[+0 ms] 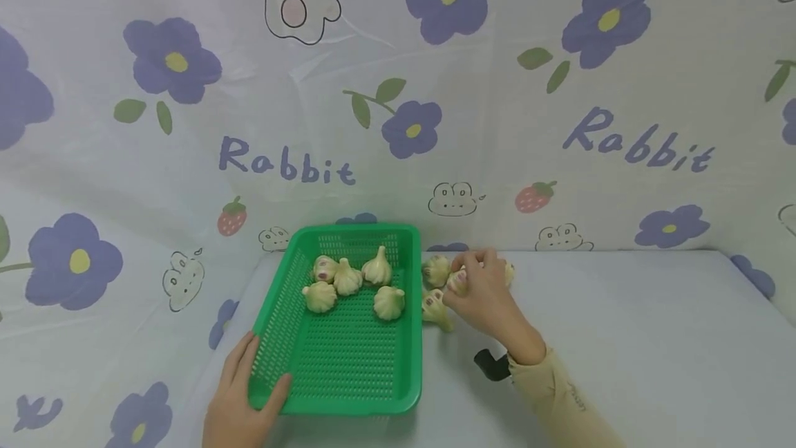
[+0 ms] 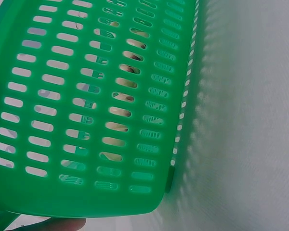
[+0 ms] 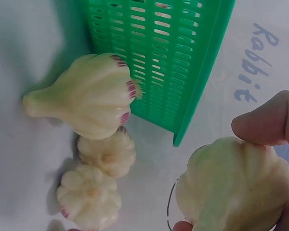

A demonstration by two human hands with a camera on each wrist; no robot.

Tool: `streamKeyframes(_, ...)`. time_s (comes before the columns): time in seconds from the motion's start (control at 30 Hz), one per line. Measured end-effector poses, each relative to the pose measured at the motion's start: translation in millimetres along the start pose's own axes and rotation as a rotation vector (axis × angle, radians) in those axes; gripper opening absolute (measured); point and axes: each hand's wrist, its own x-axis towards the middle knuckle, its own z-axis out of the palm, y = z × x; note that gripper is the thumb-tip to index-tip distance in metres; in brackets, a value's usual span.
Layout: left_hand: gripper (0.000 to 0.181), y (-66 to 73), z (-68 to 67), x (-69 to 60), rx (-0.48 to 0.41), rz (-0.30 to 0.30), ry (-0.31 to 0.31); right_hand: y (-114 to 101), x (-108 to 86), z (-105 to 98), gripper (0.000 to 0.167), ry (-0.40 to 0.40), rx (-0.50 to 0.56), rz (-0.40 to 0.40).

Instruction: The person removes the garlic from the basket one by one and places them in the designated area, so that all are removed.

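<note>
My right hand [image 1: 488, 292] pinches a garlic bulb [image 3: 236, 185] between thumb and fingers, just right of the green basket [image 1: 413, 337]. In the right wrist view that bulb is off the table, its stem pointing down. Below the hand, a bulb with purple streaks [image 3: 89, 94] lies against the basket's outer wall, with more bulbs [image 3: 89, 197] beside it. Several garlic bulbs [image 1: 348, 278] rest inside the basket, mostly toward its far half. My left hand [image 1: 239, 389] holds the basket's near left corner, thumb over the front rim and fingers along the outer side.
A white table [image 1: 622, 351] carries everything. Behind it hangs a patterned cloth [image 1: 497, 123] with flowers and rabbits, close to the basket's far end. A black fitting [image 1: 491, 365] sticks out beside my right wrist.
</note>
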Motion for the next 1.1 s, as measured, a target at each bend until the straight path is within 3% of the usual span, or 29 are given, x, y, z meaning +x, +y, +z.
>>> streamKeyframes(0.27, 0.074, -3.8, 2.3, -1.2, 0.01, 0.013, 0.016, 3.0, -1.4, 2.7, 0.033, 0.017, -0.017, -0.041)
streamKeyframes(1.1, 0.073, -1.5, 0.8, -1.8, -0.007, 0.017, 0.019, 36.1, 1.7, 30.9, 0.03, -0.093, -0.082, 0.04)
